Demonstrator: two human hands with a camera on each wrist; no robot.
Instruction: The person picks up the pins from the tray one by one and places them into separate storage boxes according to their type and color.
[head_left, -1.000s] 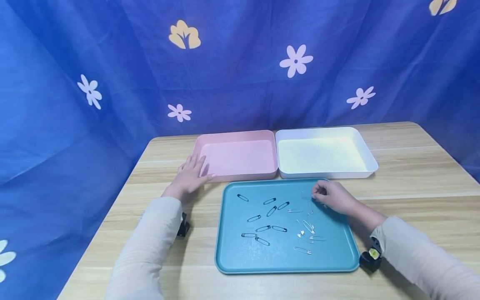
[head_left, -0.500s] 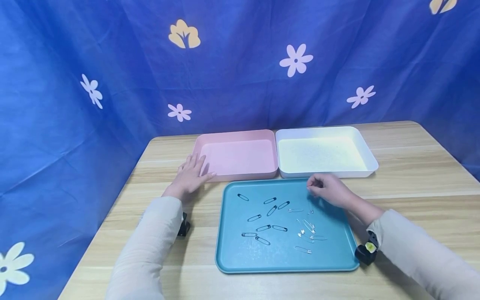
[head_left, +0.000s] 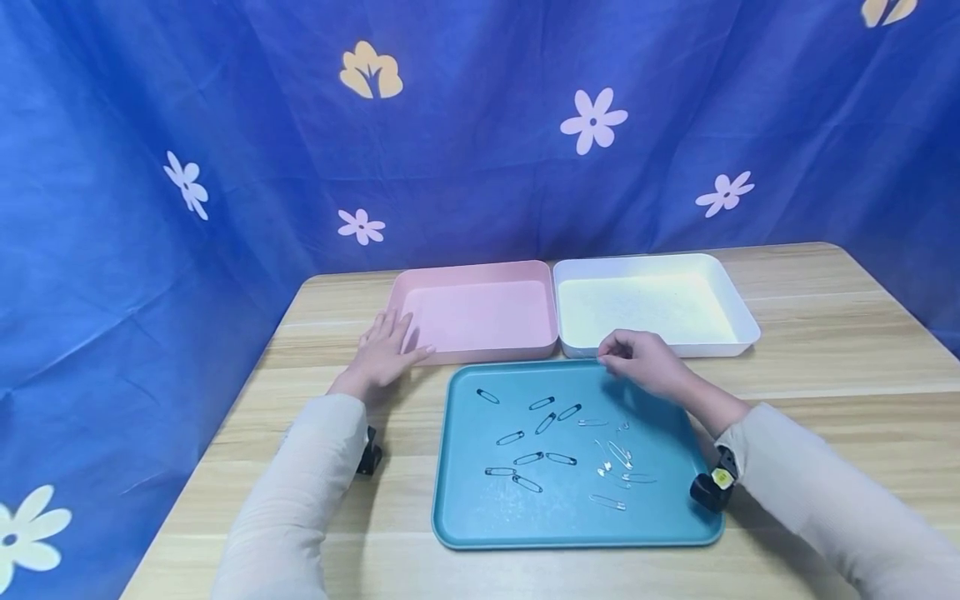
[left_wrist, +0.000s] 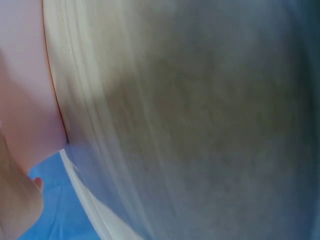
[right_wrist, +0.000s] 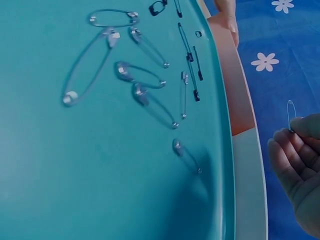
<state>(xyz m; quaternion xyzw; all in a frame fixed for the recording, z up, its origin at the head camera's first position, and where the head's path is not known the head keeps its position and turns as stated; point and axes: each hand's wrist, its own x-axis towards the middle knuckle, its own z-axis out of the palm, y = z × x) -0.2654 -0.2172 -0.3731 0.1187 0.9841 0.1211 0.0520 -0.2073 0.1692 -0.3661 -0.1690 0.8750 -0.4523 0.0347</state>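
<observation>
In the head view my right hand (head_left: 647, 362) hovers over the far edge of the teal tray (head_left: 540, 525), close to the white box (head_left: 716, 348). Its thumb and fingers pinch a silver safety pin (right_wrist: 290, 102), which stands out against blue cloth in the right wrist view. On the tray, several black safety pins (head_left: 561, 458) lie spread to the left, and several silver safety pins (head_left: 607, 502) lie to the right. My left hand (head_left: 381, 354) rests at the near left corner of the pink box (head_left: 495, 353), fingers spread and straight.
Both boxes stand side by side behind the tray on a wooden table (head_left: 825, 333). A blue flowered cloth (head_left: 480, 167) hangs behind the table and along its left side. Each wrist carries a small black camera, the right camera (head_left: 711, 492) being over the tray's right edge.
My right hand has lifted a silver safety pin off the tray and moved left and away from me, toward the white box's near side. My left hand has stayed still.
</observation>
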